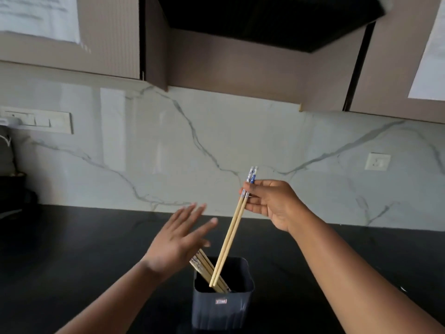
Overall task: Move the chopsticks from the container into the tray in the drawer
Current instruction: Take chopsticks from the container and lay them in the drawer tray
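Note:
A dark square container (222, 307) stands on the black counter near the bottom centre. My right hand (269, 203) pinches a pair of wooden chopsticks (231, 233) near their blue-and-white patterned tops; their tips hang just inside the container's mouth. More chopsticks (204, 268) lean against the container's left rim. My left hand (179, 239) hovers flat with fingers spread, just above and left of the leaning chopsticks, holding nothing. No drawer or tray is in view.
The black counter (96, 249) runs back to a marble backsplash (216, 145). A switch panel (36, 121) is on the left wall, a socket (377, 161) on the right. Cabinets and a dark range hood (277, 22) hang overhead. Dark objects sit at the far left.

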### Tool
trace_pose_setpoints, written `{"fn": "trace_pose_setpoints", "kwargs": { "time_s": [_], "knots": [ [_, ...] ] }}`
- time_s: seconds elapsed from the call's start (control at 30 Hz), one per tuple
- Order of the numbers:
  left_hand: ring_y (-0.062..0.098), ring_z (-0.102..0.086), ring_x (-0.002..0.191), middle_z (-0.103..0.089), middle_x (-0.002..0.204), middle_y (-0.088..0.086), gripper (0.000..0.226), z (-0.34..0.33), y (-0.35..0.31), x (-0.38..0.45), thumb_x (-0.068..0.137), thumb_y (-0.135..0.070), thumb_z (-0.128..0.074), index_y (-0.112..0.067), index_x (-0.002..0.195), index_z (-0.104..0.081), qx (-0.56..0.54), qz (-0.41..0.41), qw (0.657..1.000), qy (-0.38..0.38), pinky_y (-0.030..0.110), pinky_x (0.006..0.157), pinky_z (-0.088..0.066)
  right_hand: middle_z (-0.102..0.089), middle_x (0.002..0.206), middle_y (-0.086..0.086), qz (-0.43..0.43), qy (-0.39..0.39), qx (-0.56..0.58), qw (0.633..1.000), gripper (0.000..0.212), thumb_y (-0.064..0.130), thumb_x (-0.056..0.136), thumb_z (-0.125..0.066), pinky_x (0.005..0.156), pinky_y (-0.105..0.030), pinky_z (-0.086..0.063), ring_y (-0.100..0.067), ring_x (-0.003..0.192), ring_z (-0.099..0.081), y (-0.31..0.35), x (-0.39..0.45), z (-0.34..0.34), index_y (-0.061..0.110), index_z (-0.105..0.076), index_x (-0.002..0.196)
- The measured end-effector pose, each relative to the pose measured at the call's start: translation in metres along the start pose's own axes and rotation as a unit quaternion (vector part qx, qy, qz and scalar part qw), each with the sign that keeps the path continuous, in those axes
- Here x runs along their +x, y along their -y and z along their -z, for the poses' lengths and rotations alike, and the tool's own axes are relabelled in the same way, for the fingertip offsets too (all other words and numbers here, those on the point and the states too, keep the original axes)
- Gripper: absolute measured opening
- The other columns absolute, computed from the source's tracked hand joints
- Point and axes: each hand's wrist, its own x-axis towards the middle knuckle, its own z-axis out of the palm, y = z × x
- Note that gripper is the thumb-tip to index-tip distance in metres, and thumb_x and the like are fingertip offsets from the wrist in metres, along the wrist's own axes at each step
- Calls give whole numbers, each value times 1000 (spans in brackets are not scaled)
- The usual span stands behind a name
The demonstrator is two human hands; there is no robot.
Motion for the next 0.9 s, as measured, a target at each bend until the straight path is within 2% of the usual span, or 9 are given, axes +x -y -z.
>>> {"fn": "trace_pose_setpoints", "kwargs": {
  "time_s": [0.13,0.23,0.33,0.4,0.47,0.5,0.63,0.73,0.9],
  "knots": [
    [32,-46,134,-55,140,9,36,24,-11,37,92,-22,-65,-22,128,-64,-6,-190,982,-6,44,110,-38,-76,76,-13,-52,3,39,998,9,5,86,-69,53,-26,-58,-21,65,-74,-10,-7,-15,-2,-67,91],
    [24,-58,124,-67,126,4,27,37,-18,42,84,-9,-75,-17,110,-74,-88,-202,975,-20,43,104,-46,-76,79,-13,-106,-2,69,992,15,9,84,-71,48,-22,-56,-18,61,-72,-22,-15,-19,-4,-69,93],
    [15,-67,108,-72,114,-2,25,52,-24,53,87,-10,-69,-22,109,-68,-213,-80,974,18,37,95,-52,-74,91,-17,-156,-11,64,986,42,25,82,-73,53,-27,-59,-24,69,-74,-32,-21,-18,-6,-65,110],
    [12,-69,97,-74,105,-6,12,64,-25,72,94,-22,-59,-27,101,-68,-277,88,953,80,39,89,-54,-70,108,-15,-144,-44,-88,985,58,42,84,-69,61,-31,-61,-28,83,-73,-40,-26,-18,2,-57,124],
    [11,-71,87,-75,93,-5,10,75,-19,95,93,-28,-62,-22,92,-70,-350,228,892,172,37,87,-56,-62,125,-6,-61,-70,-239,967,61,47,86,-65,74,-29,-59,-23,99,-67,-46,-31,-20,13,-50,135],
    [14,-73,84,-76,90,-2,10,77,-13,104,92,-27,-64,-19,91,-70,-382,268,856,220,34,85,-58,-62,127,-1,-26,-49,-247,967,54,44,86,-67,81,-29,-57,-21,105,-66,-47,-34,-21,17,-55,131],
    [22,-76,80,-78,89,2,15,80,5,123,93,-25,-64,-12,99,-67,-421,304,778,354,26,70,-59,-77,99,-8,-60,91,-130,986,23,21,76,-81,76,-29,-59,-20,94,-73,-54,-50,-32,12,-75,97],
    [25,-75,82,-78,92,5,20,75,8,124,92,-26,-66,-9,102,-66,-428,321,751,387,29,71,-60,-77,94,-14,-81,89,-73,990,18,7,80,-76,70,-33,-61,-26,88,-74,-61,-56,-43,4,-73,97],
    [25,-75,85,-77,95,7,28,61,10,111,89,-28,-69,-7,107,-67,-456,348,723,385,30,71,-60,-77,90,-16,-88,77,-66,991,20,6,78,-77,68,-34,-61,-26,81,-75,-70,-59,-41,-1,-72,96]
  ]
}}
